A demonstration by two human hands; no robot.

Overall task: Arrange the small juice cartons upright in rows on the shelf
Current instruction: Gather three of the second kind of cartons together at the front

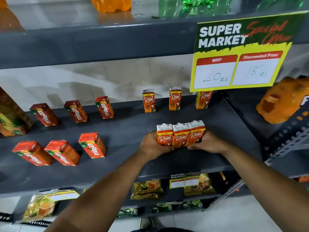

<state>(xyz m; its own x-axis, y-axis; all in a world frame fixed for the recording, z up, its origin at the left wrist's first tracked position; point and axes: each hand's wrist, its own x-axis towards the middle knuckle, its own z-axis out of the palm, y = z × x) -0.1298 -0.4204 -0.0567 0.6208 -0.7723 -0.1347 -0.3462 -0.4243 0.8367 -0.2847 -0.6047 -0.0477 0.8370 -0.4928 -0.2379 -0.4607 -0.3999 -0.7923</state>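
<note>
Both forearms are stretched forward from the bottom of the view, and a block of three orange juice cartons [181,135] is squeezed between the left hand [152,145] and the right hand [208,142], each palm pressed flat against an outer carton with the fingers curled under the lower front edge. The block is held upright, side by side and touching, at the front right of the dark shelf [125,129]; whether its base already rests on the shelf cannot be told. Behind it, three matching orange cartons [175,98] are stood in a back row, spaced apart, the rightmost partly hidden by a yellow price sign [240,52]. To the left, red cartons [76,111] are set in two rows of three, the front row [62,152] near the shelf edge. The step in hand is judged to be the setting down of a front row of orange cartons. It would be done well if the block were lowered flat, with even pressure kept from both sides so that the middle carton is not allowed to slip or buckle outward. The three could then be separated one at a time and lined up with the cartons behind, at the same depth as the red front row, labels faced forward. Release is best made gently, since such narrow cartons are likely to be tipped by a dragging finger.
</note>
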